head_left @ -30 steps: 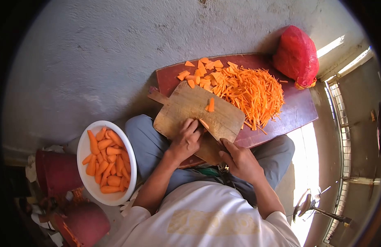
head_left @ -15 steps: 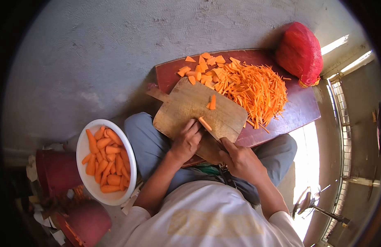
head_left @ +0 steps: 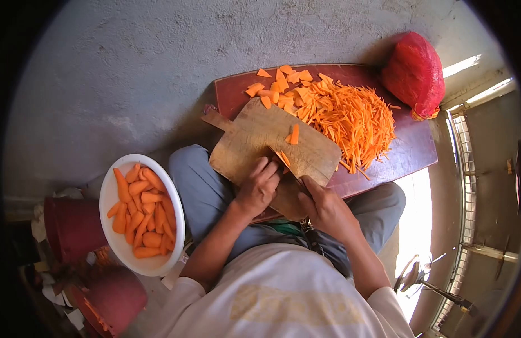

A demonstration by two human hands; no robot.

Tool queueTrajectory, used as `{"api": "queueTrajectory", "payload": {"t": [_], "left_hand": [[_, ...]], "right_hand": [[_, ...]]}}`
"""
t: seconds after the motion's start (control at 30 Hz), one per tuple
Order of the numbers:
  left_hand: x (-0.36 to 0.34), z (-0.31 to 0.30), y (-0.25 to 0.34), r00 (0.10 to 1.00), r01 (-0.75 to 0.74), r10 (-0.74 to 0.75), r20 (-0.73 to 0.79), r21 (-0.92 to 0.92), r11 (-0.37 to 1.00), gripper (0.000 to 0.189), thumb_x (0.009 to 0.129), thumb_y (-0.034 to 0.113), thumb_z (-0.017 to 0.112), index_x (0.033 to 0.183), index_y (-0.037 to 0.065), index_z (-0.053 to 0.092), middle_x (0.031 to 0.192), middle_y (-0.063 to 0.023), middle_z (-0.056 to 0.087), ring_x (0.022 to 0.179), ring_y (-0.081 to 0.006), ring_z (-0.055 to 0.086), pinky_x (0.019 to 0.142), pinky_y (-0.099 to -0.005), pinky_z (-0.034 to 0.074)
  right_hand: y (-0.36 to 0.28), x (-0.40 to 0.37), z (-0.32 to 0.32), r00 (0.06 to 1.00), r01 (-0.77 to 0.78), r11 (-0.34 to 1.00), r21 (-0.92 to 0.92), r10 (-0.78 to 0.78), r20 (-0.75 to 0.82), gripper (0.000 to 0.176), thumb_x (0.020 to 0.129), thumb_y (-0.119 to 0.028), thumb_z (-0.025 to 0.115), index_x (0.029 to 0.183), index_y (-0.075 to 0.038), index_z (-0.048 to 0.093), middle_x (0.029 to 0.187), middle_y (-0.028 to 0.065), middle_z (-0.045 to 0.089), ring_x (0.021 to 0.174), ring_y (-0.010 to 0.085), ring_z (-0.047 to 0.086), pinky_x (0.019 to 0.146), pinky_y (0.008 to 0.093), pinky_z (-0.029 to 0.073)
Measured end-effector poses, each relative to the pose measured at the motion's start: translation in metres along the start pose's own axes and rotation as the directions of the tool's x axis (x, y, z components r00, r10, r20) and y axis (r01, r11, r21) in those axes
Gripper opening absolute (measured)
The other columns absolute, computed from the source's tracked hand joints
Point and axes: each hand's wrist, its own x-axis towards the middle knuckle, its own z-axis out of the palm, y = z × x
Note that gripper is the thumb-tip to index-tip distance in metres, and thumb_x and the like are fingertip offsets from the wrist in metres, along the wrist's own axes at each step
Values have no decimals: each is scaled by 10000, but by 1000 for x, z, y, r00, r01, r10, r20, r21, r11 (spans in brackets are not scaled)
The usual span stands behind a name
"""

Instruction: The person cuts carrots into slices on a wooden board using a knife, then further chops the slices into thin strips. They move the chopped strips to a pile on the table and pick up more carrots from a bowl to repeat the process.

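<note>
A wooden cutting board (head_left: 243, 143) with a handle lies tilted over my lap and the dark red table's near edge. My right hand (head_left: 329, 209) is closed around the handle of a knife (head_left: 294, 175), whose blade slants across the board. Curled against the blade's near side, my left hand (head_left: 260, 183) presses a carrot piece onto the board; its fingers mostly hide that piece. A thin carrot slice (head_left: 282, 157) lies along the blade. Farther up the board is a short carrot chunk (head_left: 294, 134). Beyond the board, a heap of carrot strips (head_left: 356, 127) and thicker carrot slices (head_left: 280, 84) covers the table.
To my left stands a white basin (head_left: 104, 217) of peeled carrots (head_left: 139, 222). Red buckets (head_left: 117, 296) are below it. A red mesh sack (head_left: 413, 73) sits at the table's far right corner. A grey wall (head_left: 131, 73) rises behind the table (head_left: 407, 141).
The knife and both hands have shifted slightly on the board. The slice by the blade sits a little farther up and now looks split in two. The whole view has moved a little.
</note>
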Motion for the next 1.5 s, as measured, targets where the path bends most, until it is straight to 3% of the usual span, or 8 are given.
{"api": "queueTrajectory", "payload": {"t": [0.37,0.47,0.57,0.67,0.87,1.07,1.17,1.5], "left_hand": [[-4,10,-11,997,-34,28,-78,-65,997,511,1091,329,439,1233,-35,768,1372,-239,686,1186,-495,595,1091,-565,506],[-2,5,-6,999,36,-36,-2,-81,996,536,1088,367,443,1213,-39,770,1422,-248,676,1174,-512,590,1096,-579,495],[-1,5,-8,994,-64,56,-96,-90,994,530,1084,366,444,1180,-36,775,1414,-248,682,1151,-511,584,1073,-588,497],[-14,19,-19,996,-67,68,-55,3,998,505,1074,351,459,1161,-34,774,1397,-242,692,1132,-499,586,1054,-599,501],[-5,7,-3,996,-50,50,-73,3,999,442,1060,319,477,1089,-32,744,1352,-222,705,1103,-462,599,1033,-583,514],[-6,11,-5,998,-36,34,-61,-36,999,513,1082,369,428,1081,-35,744,1350,-211,708,1083,-448,597,1009,-571,517],[-5,10,-6,996,-50,48,-72,-25,998,512,1067,376,452,1086,-45,743,1365,-208,708,1079,-453,600,1000,-574,517],[-8,12,-4,992,-39,44,-118,45,998,489,1046,322,466,974,-63,758,1284,-239,713,1046,-459,612,952,-563,548]], "right_hand": [[-12,8,5,998,-57,998,-30,58,34,398,1084,-130,668,1417,74,593,991,358,730,910,538,732,774,550,579],[-8,6,2,1000,-21,1000,-8,21,21,405,1086,-139,671,1423,71,595,993,352,733,907,537,733,767,551,582],[-11,-2,7,999,33,998,-55,-34,-3,402,1088,-146,674,1418,70,597,990,348,732,894,541,731,755,559,578],[-18,-3,5,999,-28,996,-80,30,21,406,1089,-145,672,1420,77,594,978,347,727,903,538,733,762,559,578],[-4,-6,6,1000,-22,997,78,22,2,423,1081,-100,678,1462,58,585,1062,332,750,934,519,751,786,553,589],[-21,-21,-11,999,13,999,-51,-10,46,394,1078,-126,672,1419,24,542,929,312,729,828,524,730,710,578,565],[-27,-14,-18,987,-104,994,-38,107,116,344,1084,-96,670,1397,33,611,1065,303,754,928,508,750,775,540,591],[-16,-6,-6,997,-51,998,43,48,55,337,1087,-125,668,1374,42,611,950,342,713,906,539,718,763,551,568]]}}
